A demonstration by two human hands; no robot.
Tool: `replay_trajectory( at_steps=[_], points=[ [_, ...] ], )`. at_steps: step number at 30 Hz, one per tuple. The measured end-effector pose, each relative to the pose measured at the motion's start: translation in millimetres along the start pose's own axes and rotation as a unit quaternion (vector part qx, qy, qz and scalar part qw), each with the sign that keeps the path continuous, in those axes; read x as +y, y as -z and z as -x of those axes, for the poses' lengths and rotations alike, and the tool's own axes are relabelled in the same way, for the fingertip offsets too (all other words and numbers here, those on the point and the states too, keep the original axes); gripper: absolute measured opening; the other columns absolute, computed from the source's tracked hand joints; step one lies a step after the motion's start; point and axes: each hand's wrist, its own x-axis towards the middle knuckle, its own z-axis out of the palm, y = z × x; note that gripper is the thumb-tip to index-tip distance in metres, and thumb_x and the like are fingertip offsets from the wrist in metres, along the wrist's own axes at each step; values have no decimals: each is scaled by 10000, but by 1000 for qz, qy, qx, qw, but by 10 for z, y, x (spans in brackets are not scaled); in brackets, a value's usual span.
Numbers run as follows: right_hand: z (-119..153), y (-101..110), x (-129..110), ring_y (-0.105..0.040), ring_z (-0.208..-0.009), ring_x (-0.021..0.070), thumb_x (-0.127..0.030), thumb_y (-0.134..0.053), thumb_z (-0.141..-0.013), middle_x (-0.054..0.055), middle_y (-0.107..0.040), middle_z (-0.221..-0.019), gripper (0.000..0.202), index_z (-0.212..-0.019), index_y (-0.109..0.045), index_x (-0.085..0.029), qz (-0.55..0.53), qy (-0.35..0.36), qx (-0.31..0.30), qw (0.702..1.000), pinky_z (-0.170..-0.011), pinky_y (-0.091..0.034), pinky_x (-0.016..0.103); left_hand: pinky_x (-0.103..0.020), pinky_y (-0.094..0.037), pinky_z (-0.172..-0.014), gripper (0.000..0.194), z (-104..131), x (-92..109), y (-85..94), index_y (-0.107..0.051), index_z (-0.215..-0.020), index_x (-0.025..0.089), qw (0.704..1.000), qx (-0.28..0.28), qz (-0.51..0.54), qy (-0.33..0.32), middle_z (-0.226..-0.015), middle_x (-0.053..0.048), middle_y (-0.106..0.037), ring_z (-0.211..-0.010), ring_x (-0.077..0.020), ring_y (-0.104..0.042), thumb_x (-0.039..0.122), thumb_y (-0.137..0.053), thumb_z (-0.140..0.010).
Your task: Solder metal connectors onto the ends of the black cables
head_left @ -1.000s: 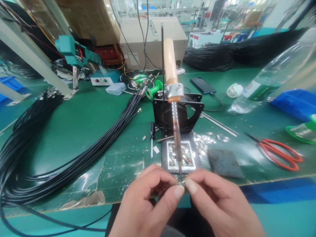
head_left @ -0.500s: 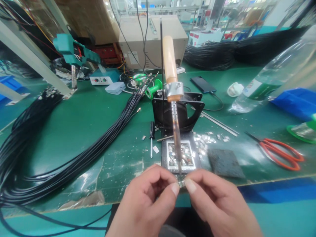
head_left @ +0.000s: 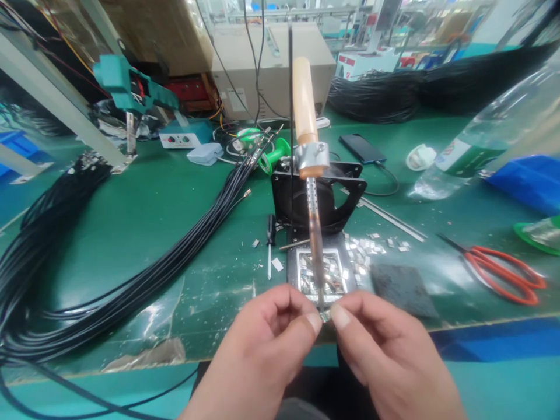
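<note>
My left hand (head_left: 275, 338) and my right hand (head_left: 376, 344) meet at the bench's front edge, thumb and forefinger pinched on each. Between the fingertips they share a small silvery metal piece (head_left: 325, 315), mostly covered, its exact kind unclear. Right above it comes down the tip of a soldering iron (head_left: 315, 233) with a wooden handle, clamped upright. Just behind my fingers lies a white-rimmed square tray (head_left: 299, 274) full of small metal bits. A black fan-like frame (head_left: 301, 201) stands behind the iron.
Left lies a bundle of black cables (head_left: 188, 251). A screwdriver (head_left: 270, 245) rests left of the tray. To the right are loose metal pieces (head_left: 363, 251), a dark square pad (head_left: 402, 289), orange-handled scissors (head_left: 503, 271) and a plastic bottle (head_left: 472, 146). A phone (head_left: 362, 149) lies farther back.
Both hands have risen slightly in view, bringing the small metal piece to the soldering iron's tip. The view has shifted a little; the bench items stay put.
</note>
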Motion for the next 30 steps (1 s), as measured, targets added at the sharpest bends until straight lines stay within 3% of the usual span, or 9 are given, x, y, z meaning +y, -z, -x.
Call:
replay_trajectory(
  at_steps=[5, 30],
  points=[
    [-36, -20, -11, -376, -487, 99, -439, -589, -1022, -54, -441, -548, 367, -753, -648, -195, 11, -6, 23, 1000, -437, -319, 195, -229, -216, -462, 222, 12, 3, -12, -582, -816, 200, 998, -8, 51, 19, -581, 89, -415, -508, -75, -283, 387, -671, -894],
    [-21, -36, -10, -355, -497, 98, -455, -590, -1028, -53, -430, -563, 391, -737, -616, -195, -8, 4, 19, 1000, -443, -306, 205, -200, -242, -452, 228, -5, 27, -4, -574, -785, 196, 999, -1, 47, 14, -563, 89, -422, -497, -69, -300, 366, -679, -895]
  ],
)
